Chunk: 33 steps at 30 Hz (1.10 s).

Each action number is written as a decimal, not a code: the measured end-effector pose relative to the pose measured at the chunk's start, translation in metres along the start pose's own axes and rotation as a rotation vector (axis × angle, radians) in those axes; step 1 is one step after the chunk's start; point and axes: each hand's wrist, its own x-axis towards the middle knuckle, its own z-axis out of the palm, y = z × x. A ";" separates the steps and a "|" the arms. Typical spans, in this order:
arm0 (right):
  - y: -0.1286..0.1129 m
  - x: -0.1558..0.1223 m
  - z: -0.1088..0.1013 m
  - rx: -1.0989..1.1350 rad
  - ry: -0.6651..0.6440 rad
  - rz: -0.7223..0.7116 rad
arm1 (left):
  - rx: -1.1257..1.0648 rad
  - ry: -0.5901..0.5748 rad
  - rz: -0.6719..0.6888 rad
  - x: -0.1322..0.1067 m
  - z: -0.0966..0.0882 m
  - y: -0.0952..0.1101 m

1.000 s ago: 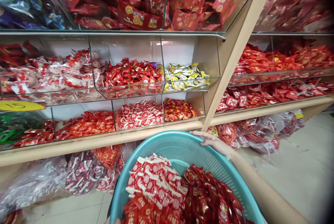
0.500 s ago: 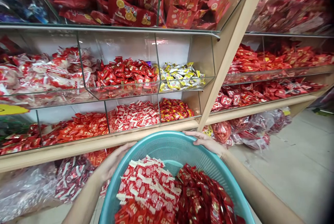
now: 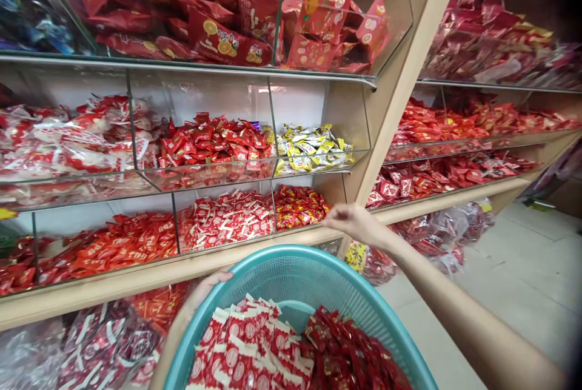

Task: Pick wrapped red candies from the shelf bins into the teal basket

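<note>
A teal plastic basket [image 3: 295, 268] sits close in front of me, filled with red-and-white sweets [image 3: 245, 341] on the left and dark red sweets [image 3: 350, 353] on the right. My left hand [image 3: 204, 290] grips the basket's left rim, fingers curled over the edge. My right hand [image 3: 354, 223] is off the rim and raised toward the bottom shelf bin of small red-and-yellow sweets [image 3: 297, 205]; its fingers are loosely curled and hold nothing I can see.
Clear-fronted bins line the wooden shelves [image 3: 182, 268]: red-and-white sweets [image 3: 227, 220], red packets [image 3: 209, 141], yellow ones [image 3: 311, 147], large red bags [image 3: 218, 26] above. Plastic sacks of sweets [image 3: 422, 238] lie on the tiled floor [image 3: 509, 281] under the shelves.
My right hand has let go of the basket's far rim and lifted toward the lowest shelf. My left hand came into view and took the left rim.
</note>
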 end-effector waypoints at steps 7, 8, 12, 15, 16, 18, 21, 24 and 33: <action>-0.013 0.071 0.030 -0.628 -0.094 0.153 | -0.023 0.016 -0.025 -0.003 0.002 0.002; -0.013 0.074 0.035 -0.650 -0.102 0.162 | -0.025 0.019 -0.030 -0.004 0.003 0.003; -0.016 0.077 0.045 -0.725 -0.107 0.204 | -0.034 0.037 -0.052 -0.008 0.005 0.006; -0.018 0.075 0.045 -0.758 -0.117 0.215 | -0.037 0.062 -0.069 -0.009 0.007 0.006; -0.017 0.075 0.044 -0.762 -0.119 0.210 | -0.037 0.071 -0.081 -0.010 0.008 0.006; -0.015 0.072 0.036 -0.760 -0.123 0.198 | -0.039 0.083 -0.110 -0.013 0.012 0.007; -0.014 0.064 0.013 -0.733 -0.099 0.157 | -0.046 0.092 -0.123 -0.020 0.019 0.010; -0.021 0.044 -0.009 -0.605 -0.006 0.040 | -0.054 0.091 -0.124 -0.023 0.022 0.011; -0.009 -0.043 0.107 -0.358 -0.560 -0.052 | -0.076 0.045 -0.104 -0.012 0.017 0.006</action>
